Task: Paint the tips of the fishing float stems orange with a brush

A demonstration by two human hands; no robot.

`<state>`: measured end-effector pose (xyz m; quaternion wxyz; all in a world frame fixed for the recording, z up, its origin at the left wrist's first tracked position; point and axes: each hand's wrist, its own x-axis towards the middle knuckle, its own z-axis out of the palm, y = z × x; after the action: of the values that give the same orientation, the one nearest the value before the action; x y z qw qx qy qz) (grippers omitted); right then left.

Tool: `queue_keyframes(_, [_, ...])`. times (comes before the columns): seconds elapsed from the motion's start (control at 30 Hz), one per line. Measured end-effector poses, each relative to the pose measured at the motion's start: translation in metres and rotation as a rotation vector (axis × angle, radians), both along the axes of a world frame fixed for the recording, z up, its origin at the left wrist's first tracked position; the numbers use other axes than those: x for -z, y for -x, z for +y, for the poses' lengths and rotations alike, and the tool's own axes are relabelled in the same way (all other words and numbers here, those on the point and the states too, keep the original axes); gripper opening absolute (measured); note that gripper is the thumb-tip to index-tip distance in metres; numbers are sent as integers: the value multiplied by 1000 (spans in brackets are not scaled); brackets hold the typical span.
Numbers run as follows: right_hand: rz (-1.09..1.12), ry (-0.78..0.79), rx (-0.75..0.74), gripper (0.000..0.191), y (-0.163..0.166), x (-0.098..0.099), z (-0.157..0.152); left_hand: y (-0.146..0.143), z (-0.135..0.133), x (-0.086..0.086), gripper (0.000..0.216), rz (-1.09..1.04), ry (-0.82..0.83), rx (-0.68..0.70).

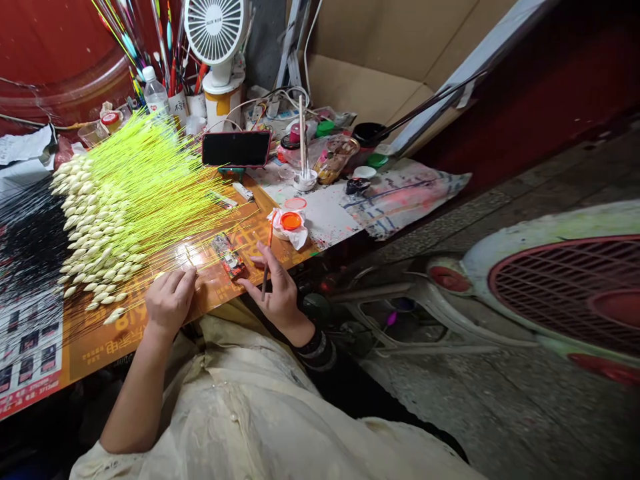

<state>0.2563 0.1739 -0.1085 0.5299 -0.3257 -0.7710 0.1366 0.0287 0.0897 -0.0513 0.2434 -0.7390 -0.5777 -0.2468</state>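
My left hand [170, 297] is closed near the table's front edge, thumb and fingers pressed together; what they hold, if anything, is too thin or hidden to make out. A paintbrush [266, 277] with an orange upper end is pinched in my right hand [277, 293]. Between the hands lies a paint-stained block [229, 256]. Just beyond my right hand sits a small pot of orange paint [291, 221] wrapped in white tissue. On the left, many fishing floats [93, 233] are laid in a thick row, with cream bodies, bright yellow tips and dark stems.
A phone [236, 148] leans on a stand behind the floats. Farther back are a white fan [216, 33], a plastic bottle [155, 93] and brushes in cups. Paint jars and a stained cloth [405, 193] cover the right end. A large fan with a red grille [575, 287] stands right of the table.
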Motion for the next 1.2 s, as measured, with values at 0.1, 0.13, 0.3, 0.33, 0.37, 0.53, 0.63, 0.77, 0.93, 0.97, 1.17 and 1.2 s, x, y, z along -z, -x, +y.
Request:
queue_keyframes(0.1, [54,13,-22,86,-4,4,-1,0,0,0,20,36,-27,-27])
queue_keyframes(0.13, [67,15,-36,84,-5,4,-1,0,0,0,20,46,-33,-41])
queue_keyframes(0.3, [76,32,-46,81,-3,3,-2,1,2,1,23,140,-11,-99])
queue_keyframes(0.33, [74,38,-41,81,-2,3,-2,2,2,0,23,152,-5,-101])
queue_keyframes(0.37, [75,40,-38,81,-2,4,-2,2,2,0,22,158,-2,-100])
queue_keyframes(0.53, [124,16,-54,81,-3,6,-2,4,2,-4,18,116,38,-135])
queue_keyframes(0.63, [143,7,-56,80,-3,8,-1,7,7,-9,21,74,108,-196])
queue_keyframes(0.77, [147,19,-55,77,-4,11,0,16,21,-19,23,16,311,-286])
queue_keyframes(0.93, [178,14,-63,78,-3,14,0,27,30,-28,20,-45,400,-311])
queue_keyframes(0.97, [185,20,-70,77,-3,14,0,27,29,-28,20,-48,374,-297])
queue_keyframes(1.17, [190,29,-62,74,-6,13,0,17,12,-27,18,0,161,-139])
queue_keyframes(1.2, [192,22,-53,73,-7,12,0,15,9,-26,16,9,127,-108])
